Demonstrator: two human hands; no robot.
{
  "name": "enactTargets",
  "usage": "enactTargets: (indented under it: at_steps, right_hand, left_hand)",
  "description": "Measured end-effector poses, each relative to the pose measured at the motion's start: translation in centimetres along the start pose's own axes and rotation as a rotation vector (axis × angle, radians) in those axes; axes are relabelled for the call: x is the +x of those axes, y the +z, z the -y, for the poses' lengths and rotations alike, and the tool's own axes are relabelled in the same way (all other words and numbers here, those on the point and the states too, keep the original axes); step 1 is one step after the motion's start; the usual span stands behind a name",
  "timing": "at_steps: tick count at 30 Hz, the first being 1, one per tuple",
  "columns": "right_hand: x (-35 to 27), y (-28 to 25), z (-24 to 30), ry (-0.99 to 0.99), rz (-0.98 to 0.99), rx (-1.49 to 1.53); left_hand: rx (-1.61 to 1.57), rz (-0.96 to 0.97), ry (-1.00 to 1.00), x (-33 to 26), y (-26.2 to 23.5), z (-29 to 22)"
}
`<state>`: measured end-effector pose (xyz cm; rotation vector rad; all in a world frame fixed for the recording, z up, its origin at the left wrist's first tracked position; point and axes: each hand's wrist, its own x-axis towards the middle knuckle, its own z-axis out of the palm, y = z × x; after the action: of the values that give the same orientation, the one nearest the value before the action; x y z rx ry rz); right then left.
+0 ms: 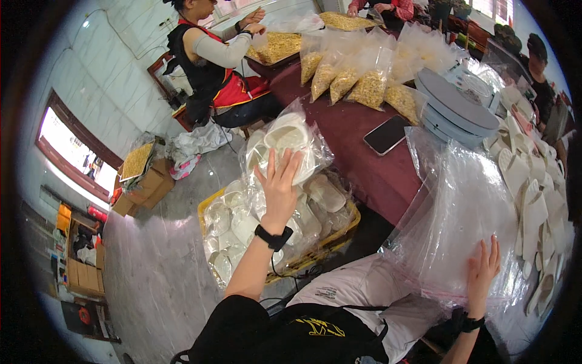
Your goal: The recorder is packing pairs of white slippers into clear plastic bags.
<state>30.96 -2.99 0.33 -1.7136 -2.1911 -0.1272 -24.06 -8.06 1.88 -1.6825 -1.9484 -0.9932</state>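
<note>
Head view, left hand: the left hand (280, 188) is raised over the yellow crate (339, 233), palm laid flat against a clear bag of white slippers (291, 142); the fingers are spread apart and extended, pressed on the bag, not closed round it.
Head view, bag of slippers: it is held above the crate, at the edge of the dark red table (364, 158), and is seen filled with white slippers.
Head view, crate: more bagged white slippers are packed in it, on the floor beside the table.
Head view, right hand: the right hand (482, 273) is laid on a stack of empty clear plastic bags (461, 224) resting over the lap and table edge; the fingers are slightly apart and flat on the plastic, nothing gripped.
Head view, loose slippers (533, 194): a heap of white slippers is piled to the right of the plastic bags.
Head view, table: a black phone (388, 134), a grey round turntable (454, 106) and bags of yellow grain-like goods (351, 82) are set on it.
Head view, others: a seated person in a red apron (212, 60) is seen at the far end.
</note>
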Motion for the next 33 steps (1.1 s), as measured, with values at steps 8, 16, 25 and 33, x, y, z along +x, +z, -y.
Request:
enactTargets:
  at_steps: [8,16,25,33]
  right_hand:
    - [0.4,-1.0,0.7,0.031,0.091,0.006]
    - [0.7,-1.5,0.9,0.033,0.1,0.026]
    - [1.3,-1.7,2.6,0.021,0.076,0.056]
    - [1.4,-1.4,2.7,-0.087,-0.052,0.044]
  left_hand:
    - [0.222,0.845,-0.462,-5.7,11.9,7.2]
    - [0.144,0.936,-0.476,-5.2,14.3,12.0]
    - [0.033,1.06,-0.386,-2.5,14.2,14.0]
    - [0.076,1.038,-0.215,-2.5,14.8,18.3]
